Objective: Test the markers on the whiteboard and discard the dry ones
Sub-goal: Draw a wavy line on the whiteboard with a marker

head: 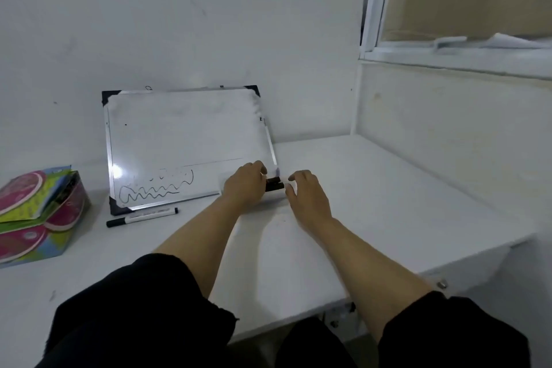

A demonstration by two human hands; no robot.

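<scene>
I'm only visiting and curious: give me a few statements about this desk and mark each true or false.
1. The whiteboard leans against the wall. True.
2. The board is blank. False: black wavy lines run along its lower left.
3. A capped marker lies on the desk in front of the board. True.
4. Both hands are at the board's lower left corner. False: the left hand and right hand are at its lower right corner, either side of a small black object.
5. A colourful box sits left of the board. True.
</scene>
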